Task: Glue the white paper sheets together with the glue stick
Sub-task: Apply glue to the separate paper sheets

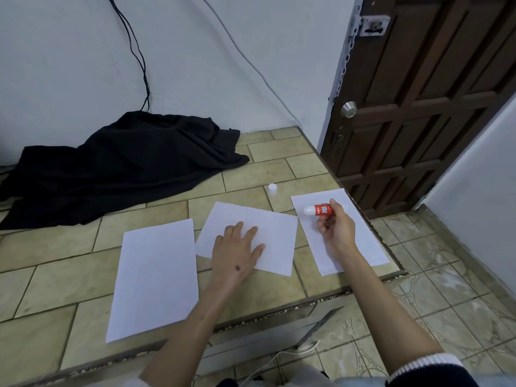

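Note:
Three white paper sheets lie on a tiled platform. The left sheet (155,277) lies untouched. My left hand (236,251) rests flat, fingers spread, on the middle sheet (276,233), which is turned at an angle. My right hand (336,227) hovers over the right sheet (368,247) and grips a red glue stick (321,210), its white uncapped tip pointing left. The glue stick's white cap (272,189) stands on the tiles beyond the middle sheet.
A black cloth (117,169) is heaped against the wall at the back left, with cables running down to it. The platform's edge (307,301) drops to a lower patterned floor in front and to the right. A brown door (418,107) stands at the back right.

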